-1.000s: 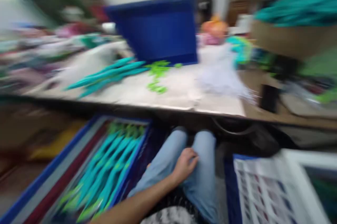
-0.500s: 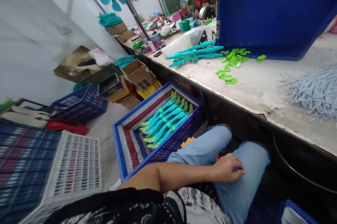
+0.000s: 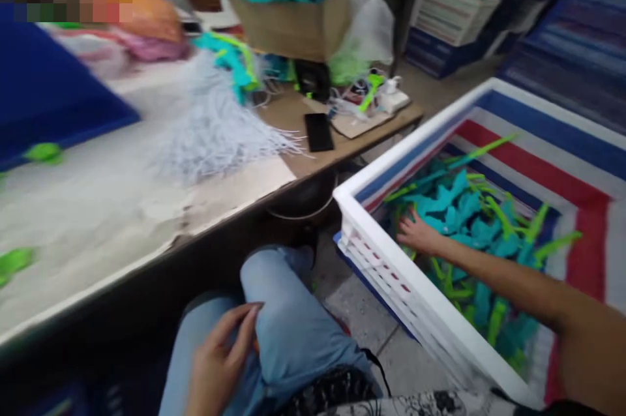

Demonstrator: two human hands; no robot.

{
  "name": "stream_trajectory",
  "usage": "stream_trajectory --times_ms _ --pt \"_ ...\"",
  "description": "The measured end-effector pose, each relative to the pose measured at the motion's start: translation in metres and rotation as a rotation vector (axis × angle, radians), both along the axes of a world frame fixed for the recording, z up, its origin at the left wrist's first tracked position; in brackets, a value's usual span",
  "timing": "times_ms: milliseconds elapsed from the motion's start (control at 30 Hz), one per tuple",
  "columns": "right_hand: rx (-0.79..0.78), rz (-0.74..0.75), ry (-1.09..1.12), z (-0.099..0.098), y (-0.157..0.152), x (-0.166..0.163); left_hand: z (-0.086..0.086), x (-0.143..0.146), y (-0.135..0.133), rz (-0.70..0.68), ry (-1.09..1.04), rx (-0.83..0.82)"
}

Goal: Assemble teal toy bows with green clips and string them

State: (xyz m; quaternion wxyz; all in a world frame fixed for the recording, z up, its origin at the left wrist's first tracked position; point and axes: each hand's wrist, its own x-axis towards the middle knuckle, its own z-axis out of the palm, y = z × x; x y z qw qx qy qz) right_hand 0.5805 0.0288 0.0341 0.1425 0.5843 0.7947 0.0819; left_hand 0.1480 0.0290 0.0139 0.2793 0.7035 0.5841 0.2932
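Observation:
My right hand (image 3: 418,233) reaches down into a white plastic crate (image 3: 391,266) on the right. Its fingers are spread at the edge of a loose pile of teal and lime-green plastic pieces (image 3: 454,204), touching them or just above; I cannot tell which. Nothing shows in its grasp. Over my jeans-covered lap, my left hand (image 3: 222,354) lies with its fingers loosely stretched and a gap beside the thumb, holding nothing. Some of the pieces in the crate are long and thin, and motion blurs them.
On the worktable (image 3: 122,207) lie a heap of pale grey strands (image 3: 210,129), a black phone (image 3: 319,132) and a blue bin (image 3: 59,83). Behind them, a cardboard box (image 3: 288,25) overflows with teal pieces. A striped liner (image 3: 591,220) covers the crate's inside.
The view has swung right, from the blue crate of teal pieces to the white crate. My right arm now shows, extended into that crate. My left hand is still over my lap.

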Motion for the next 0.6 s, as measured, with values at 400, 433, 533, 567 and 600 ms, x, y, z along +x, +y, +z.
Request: stream_trajectory --times_ms 400,433,533,567,600 --pt "0.405 -0.013 -0.013 0.103 -0.035 0.046 0.166 0.262 0.034 -0.889 -0.04 -0.143" --pt "0.417 -0.019 0.005 0.104 -0.035 0.043 0.161 0.286 0.031 -0.94 -0.001 -0.233" --pt "0.452 -0.01 0.066 0.104 -0.036 0.044 0.14 0.337 0.02 -0.884 0.054 -0.475" --pt "0.466 0.005 0.087 0.103 -0.039 0.048 0.134 0.347 0.018 -0.835 0.051 -0.519" --pt "0.486 0.01 0.108 0.099 -0.044 0.054 0.129 0.354 0.018 -0.784 0.041 -0.543"
